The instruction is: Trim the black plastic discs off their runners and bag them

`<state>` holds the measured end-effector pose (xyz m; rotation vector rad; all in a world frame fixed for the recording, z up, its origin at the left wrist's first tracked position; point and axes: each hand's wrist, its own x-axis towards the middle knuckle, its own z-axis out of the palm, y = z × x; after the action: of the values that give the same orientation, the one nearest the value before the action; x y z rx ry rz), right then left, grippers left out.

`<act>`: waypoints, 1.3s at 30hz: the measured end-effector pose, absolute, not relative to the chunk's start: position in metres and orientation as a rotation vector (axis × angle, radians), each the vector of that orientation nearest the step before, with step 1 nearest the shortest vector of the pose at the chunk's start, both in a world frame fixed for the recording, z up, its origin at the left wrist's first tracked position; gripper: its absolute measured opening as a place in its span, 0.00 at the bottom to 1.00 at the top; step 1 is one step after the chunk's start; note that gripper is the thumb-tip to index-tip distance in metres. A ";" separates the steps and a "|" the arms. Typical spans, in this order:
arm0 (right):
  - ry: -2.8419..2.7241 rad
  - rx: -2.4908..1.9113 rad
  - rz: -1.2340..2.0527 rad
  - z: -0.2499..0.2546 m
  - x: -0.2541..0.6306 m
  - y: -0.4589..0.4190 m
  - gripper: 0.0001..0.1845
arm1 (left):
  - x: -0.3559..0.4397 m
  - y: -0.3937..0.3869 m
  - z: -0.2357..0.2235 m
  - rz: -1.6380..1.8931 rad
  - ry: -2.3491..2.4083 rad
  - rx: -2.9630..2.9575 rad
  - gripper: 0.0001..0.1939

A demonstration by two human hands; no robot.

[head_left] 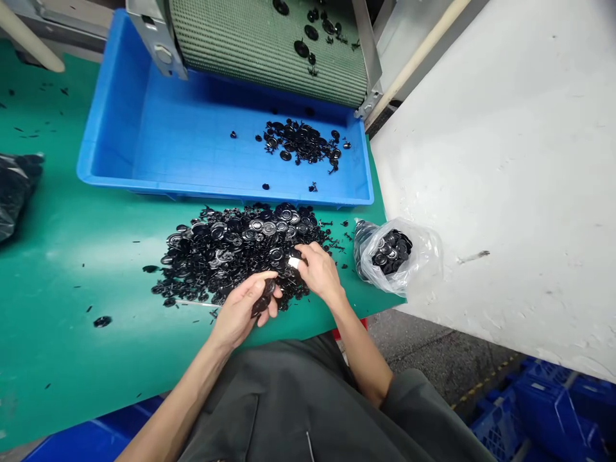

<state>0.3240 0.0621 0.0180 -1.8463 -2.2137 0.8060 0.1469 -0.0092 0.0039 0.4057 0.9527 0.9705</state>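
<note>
A wide heap of small black plastic parts, round discs mixed with thin branched bits, lies on the green table. At its near edge, my left hand is closed around several black discs, which show between thumb and fingers. My right hand reaches into the right side of the heap with bent fingers pressed together; white tape wraps one digit. What its fingertips grip is dark and hard to separate from the heap. Right of this hand, an open clear plastic bag holds more black discs.
A blue tray stands behind the heap with black parts inside. Above it ends a green conveyor belt carrying more parts. A filled bag sits at far left. A white panel borders the green table on the right.
</note>
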 end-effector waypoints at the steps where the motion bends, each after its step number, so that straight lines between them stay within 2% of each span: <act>1: -2.238 -1.860 0.794 0.017 0.323 0.063 0.20 | 0.147 -0.008 0.005 0.991 0.928 0.383 0.19; 5: -2.252 -1.834 0.697 0.013 0.323 0.061 0.21 | 0.151 -0.003 0.008 1.052 0.853 0.290 0.17; 11: -2.328 -1.687 0.814 0.011 0.328 0.061 0.26 | 0.156 0.001 0.012 0.965 0.890 0.247 0.17; 16: -2.112 -1.668 0.841 0.009 0.330 0.066 0.23 | 0.159 0.000 0.011 0.969 0.929 0.265 0.16; 18: -1.882 -1.650 0.987 0.008 0.333 0.065 0.21 | 0.161 0.001 0.011 0.976 0.961 0.288 0.18; 21: -1.476 -1.587 1.395 0.009 0.335 0.057 0.18 | 0.167 0.003 0.011 0.977 1.020 0.364 0.21; 24: -1.210 -1.448 1.637 0.012 0.333 0.043 0.19 | 0.175 0.005 0.012 0.972 1.037 0.461 0.21; 28: -1.313 -1.466 1.550 0.019 0.330 0.026 0.18 | 0.179 0.005 0.014 0.892 1.057 0.601 0.18; 32: -1.618 -1.455 1.400 0.026 0.333 0.018 0.21 | 0.174 0.003 0.015 0.797 1.117 0.735 0.17; 36: -1.756 -1.514 1.240 0.027 0.333 0.015 0.14 | 0.169 -0.001 0.016 0.754 1.201 0.991 0.17; 39: -1.430 -1.556 1.416 0.021 0.324 0.010 0.09 | 0.169 -0.007 0.016 0.753 1.234 1.029 0.16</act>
<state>0.3243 0.0097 0.0205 -1.5558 -1.4303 1.4159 0.1689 -0.0071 0.0156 1.0290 1.2339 0.7528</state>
